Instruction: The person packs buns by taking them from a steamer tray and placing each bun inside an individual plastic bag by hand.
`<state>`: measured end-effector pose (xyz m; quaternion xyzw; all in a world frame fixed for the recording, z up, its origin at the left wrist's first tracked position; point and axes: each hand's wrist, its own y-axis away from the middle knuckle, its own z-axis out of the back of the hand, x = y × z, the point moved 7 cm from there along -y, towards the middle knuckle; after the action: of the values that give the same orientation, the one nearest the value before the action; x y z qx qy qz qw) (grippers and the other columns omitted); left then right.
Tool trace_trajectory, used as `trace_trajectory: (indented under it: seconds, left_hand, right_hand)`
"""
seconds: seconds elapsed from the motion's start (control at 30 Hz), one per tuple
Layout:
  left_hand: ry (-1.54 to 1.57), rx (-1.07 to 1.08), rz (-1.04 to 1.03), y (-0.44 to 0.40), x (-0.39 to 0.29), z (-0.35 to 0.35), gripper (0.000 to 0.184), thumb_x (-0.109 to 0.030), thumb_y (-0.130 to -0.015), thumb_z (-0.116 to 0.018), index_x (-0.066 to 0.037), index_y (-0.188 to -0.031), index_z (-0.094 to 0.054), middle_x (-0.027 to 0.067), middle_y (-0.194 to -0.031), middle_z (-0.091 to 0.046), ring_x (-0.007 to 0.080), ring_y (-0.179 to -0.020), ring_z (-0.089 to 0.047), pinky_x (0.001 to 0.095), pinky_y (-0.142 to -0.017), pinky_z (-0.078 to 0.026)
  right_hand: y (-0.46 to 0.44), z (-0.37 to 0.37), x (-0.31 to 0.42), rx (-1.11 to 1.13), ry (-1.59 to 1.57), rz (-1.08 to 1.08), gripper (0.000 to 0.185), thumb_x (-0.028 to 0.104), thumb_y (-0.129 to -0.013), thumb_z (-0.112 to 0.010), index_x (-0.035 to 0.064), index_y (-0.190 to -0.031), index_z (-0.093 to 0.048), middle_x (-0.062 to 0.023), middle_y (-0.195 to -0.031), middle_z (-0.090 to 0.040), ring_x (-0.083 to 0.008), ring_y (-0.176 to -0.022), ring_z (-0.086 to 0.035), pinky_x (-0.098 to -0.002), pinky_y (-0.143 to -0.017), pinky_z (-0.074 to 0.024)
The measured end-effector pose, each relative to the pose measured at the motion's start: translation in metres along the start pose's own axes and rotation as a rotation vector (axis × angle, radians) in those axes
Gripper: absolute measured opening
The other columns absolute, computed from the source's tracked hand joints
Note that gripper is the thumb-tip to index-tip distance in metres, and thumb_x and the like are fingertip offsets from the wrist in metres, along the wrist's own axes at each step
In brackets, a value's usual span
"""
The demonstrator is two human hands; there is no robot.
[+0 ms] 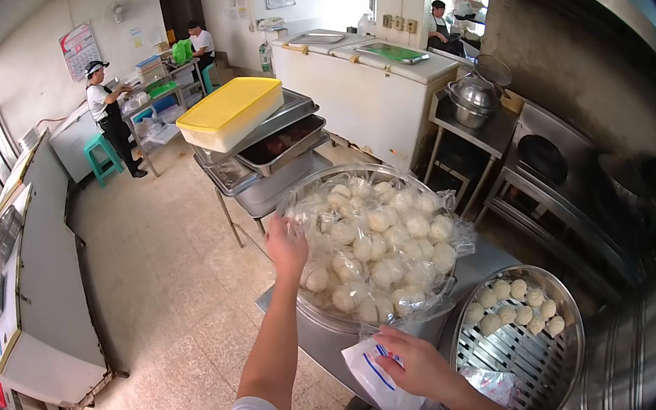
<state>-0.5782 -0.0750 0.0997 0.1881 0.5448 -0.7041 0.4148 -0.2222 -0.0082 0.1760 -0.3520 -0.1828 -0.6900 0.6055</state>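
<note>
Left hand [286, 247]: pinching clear plastic film [462, 225], likely steadying it.
Right hand [417, 362]: half-spread over white blue-striped bag [367, 366], grip unclear.

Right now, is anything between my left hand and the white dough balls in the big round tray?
Yes: clear plastic lies over the dough balls, reaching the side by your left hand. Nothing else visible stands between them.

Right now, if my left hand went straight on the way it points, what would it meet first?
Probably the clear plastic over the pale dough balls: your left hand seems right at its edge. Farther on, the stacked metal trays look next in line, though depth is unclear.
</note>
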Motion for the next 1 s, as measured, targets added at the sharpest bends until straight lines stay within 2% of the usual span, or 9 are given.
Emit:
trace_trajectory:
  seconds: [0.07, 0.17, 0.33, 0.43, 0.57, 0.63, 0.8, 0.87, 1.0]
  left_hand:
    - [-0.360, 0.202, 0.061, 0.017, 0.028, -0.015, 0.038, -0.017, -0.092, -0.066, -0.001, -0.127, -0.060, 0.0188, -0.121, -0.070, 0.0344, -0.125, -0.061, 0.0526, -0.112, -0.038]
    - [-0.394, 0.302, 0.165, 0.029, 0.038, -0.012, 0.032, -0.023, -0.094, -0.064, 0.000, -0.117, -0.065, 0.0202, -0.113, -0.073, 0.0350, -0.128, -0.061, 0.0579, -0.118, -0.031]
    - [-0.407, 0.389, 0.237, 0.019, 0.048, -0.007, 0.034, -0.028, -0.094, -0.067, -0.003, -0.116, -0.069, 0.0197, -0.101, -0.075, 0.0384, -0.107, -0.070, 0.0525, -0.108, -0.042]
    - [-0.382, 0.425, 0.212, 0.012, 0.048, -0.010, 0.034, -0.032, -0.093, -0.069, -0.005, -0.114, -0.072, 0.0202, -0.100, -0.075, 0.0410, -0.098, -0.071, 0.0489, -0.092, -0.053]
    - [-0.063, 0.303, 0.026, 0.042, -0.056, 0.011, 0.022, -0.017, -0.097, -0.068, -0.002, -0.113, -0.072, 0.0211, -0.111, -0.074, 0.0339, -0.106, -0.071, 0.0415, -0.093, -0.053]
    - [0.178, 0.386, -0.055, 0.086, -0.123, 0.007, 0.016, -0.008, -0.097, -0.066, -0.002, -0.110, -0.072, 0.0175, -0.112, -0.075, 0.0281, -0.107, -0.071, 0.0383, -0.095, -0.052]
    - [0.733, 0.956, -0.025, 0.276, -0.255, -0.022, 0.026, 0.012, -0.085, -0.058, -0.003, -0.100, -0.072, 0.0108, -0.109, -0.076, 0.0201, -0.101, -0.070, 0.0320, -0.091, -0.054]
    - [0.718, 1.216, -0.044, 0.360, -0.294, -0.032, 0.033, 0.011, -0.080, -0.062, -0.004, -0.106, -0.075, 0.0113, -0.109, -0.076, 0.0199, -0.096, -0.071, 0.0322, -0.083, -0.056]
    - [0.591, 1.537, -0.088, 0.465, -0.342, -0.034, 0.022, -0.001, -0.085, -0.070, -0.004, -0.106, -0.075, 0.0151, -0.101, -0.077, 0.0253, -0.090, -0.073, 0.0347, -0.080, -0.056]
  right_hand:
    - [0.013, 0.000, -0.012, -0.011, 0.007, -0.039, 0.039, 0.019, -0.094, -0.071, -0.0007, -0.127, -0.066, -0.0251, -0.135, -0.063, -0.0410, -0.118, -0.065, -0.0442, -0.101, -0.0532]
    - [0.040, 0.005, -0.037, -0.030, 0.006, -0.127, 0.037, 0.020, -0.093, -0.071, -0.0006, -0.125, -0.067, -0.0243, -0.130, -0.066, -0.0412, -0.117, -0.066, -0.0439, -0.100, -0.0534]
    - [0.106, 0.035, -0.099, -0.168, -0.041, -0.370, 0.036, 0.019, -0.091, -0.074, -0.0011, -0.120, -0.071, -0.0236, -0.124, -0.070, -0.0398, -0.118, -0.067, -0.0415, -0.100, -0.0534]
    - [0.164, 0.076, -0.137, -0.318, 0.059, -0.595, 0.034, 0.018, -0.090, -0.073, -0.0010, -0.118, -0.072, -0.0234, -0.110, -0.073, -0.0399, -0.102, -0.071, -0.0434, -0.090, -0.0560]
    - [0.275, 0.152, -0.190, -0.564, 0.366, -0.802, 0.028, 0.019, -0.090, -0.069, 0.0018, -0.111, -0.075, -0.0221, -0.094, -0.074, -0.0396, -0.081, -0.072, -0.0475, -0.073, -0.0548]
    - [0.334, 0.176, -0.212, -0.665, 0.429, -0.960, 0.021, 0.019, -0.090, -0.068, 0.0039, -0.101, -0.077, -0.0223, -0.094, -0.074, -0.0417, -0.086, -0.071, -0.0482, -0.077, -0.0560]
    - [0.452, 0.148, -0.311, -0.414, 0.539, -1.313, 0.020, 0.021, -0.082, -0.070, 0.0047, -0.091, -0.077, -0.0198, -0.099, -0.074, -0.0403, -0.094, -0.071, -0.0499, -0.088, -0.0576]
    - [0.465, 0.114, -0.350, -0.187, 0.422, -1.316, 0.032, 0.036, -0.080, -0.075, 0.0062, -0.090, -0.079, -0.0179, -0.098, -0.075, -0.0393, -0.095, -0.072, -0.0467, -0.087, -0.0579]
    - [0.432, 0.084, -0.317, 0.074, 0.040, -1.384, 0.066, 0.065, -0.080, -0.075, -0.0004, -0.086, -0.078, -0.0141, -0.073, -0.074, -0.0273, -0.068, -0.075, -0.0403, -0.070, -0.0607]
